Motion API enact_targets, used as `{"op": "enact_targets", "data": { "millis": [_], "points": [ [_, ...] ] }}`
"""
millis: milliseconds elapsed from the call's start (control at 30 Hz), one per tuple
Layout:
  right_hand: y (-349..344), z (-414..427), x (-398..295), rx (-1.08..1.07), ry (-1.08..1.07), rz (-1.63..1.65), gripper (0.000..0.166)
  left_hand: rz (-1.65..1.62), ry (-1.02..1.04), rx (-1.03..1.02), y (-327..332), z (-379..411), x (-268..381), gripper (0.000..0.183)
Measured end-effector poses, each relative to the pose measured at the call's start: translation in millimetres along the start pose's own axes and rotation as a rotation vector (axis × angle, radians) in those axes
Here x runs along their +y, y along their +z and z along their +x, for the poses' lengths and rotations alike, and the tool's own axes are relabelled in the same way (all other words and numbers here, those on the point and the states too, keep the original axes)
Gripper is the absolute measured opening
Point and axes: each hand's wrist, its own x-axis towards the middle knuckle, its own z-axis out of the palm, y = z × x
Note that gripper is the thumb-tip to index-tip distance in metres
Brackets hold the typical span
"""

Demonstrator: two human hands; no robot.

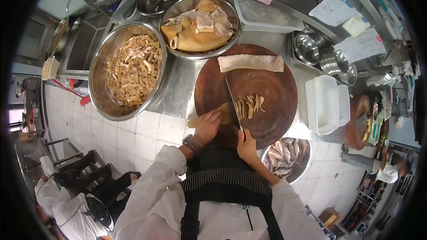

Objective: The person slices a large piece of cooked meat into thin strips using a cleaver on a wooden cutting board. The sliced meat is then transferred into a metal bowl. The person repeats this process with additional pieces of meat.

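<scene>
On a round wooden chopping board [270, 90], my left hand [208, 127] presses down on a yellowish slab that looks like cooked pork skin [226, 113]. My right hand [247, 145] grips the handle of a kitchen knife [232, 101], whose blade stands at the slab's right end. Cut strips [255, 103] lie just right of the blade. A pale, long slab [251, 63] rests across the board's far side. Left of the board, a large steel bowl [94, 73] holds many cut strips [135, 70]. Behind, another steel bowl [203, 54] holds large uncut pieces [203, 38].
White plastic containers [322, 105] stand right of the board. A steel bowl of fish [283, 155] is below the counter's near edge. Steel bowls [307, 48] and a translucent tub [267, 15] stand behind. People sit at lower left [73, 206]; another person [387, 170] is far right.
</scene>
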Motion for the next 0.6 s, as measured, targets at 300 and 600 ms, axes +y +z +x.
{"op": "enact_targets", "data": {
  "millis": [300, 600],
  "points": [
    [-48, -13, 42, -0.190, 0.340, 0.270, 0.030, 0.022, -0.253, -0.032, -11, 7, 7, 0.037],
    [-96, 19, 69, -0.033, 0.170, 0.275, 0.033, -0.090, -0.065, 0.045, 23, 44, 12, 0.035]
  ]
}}
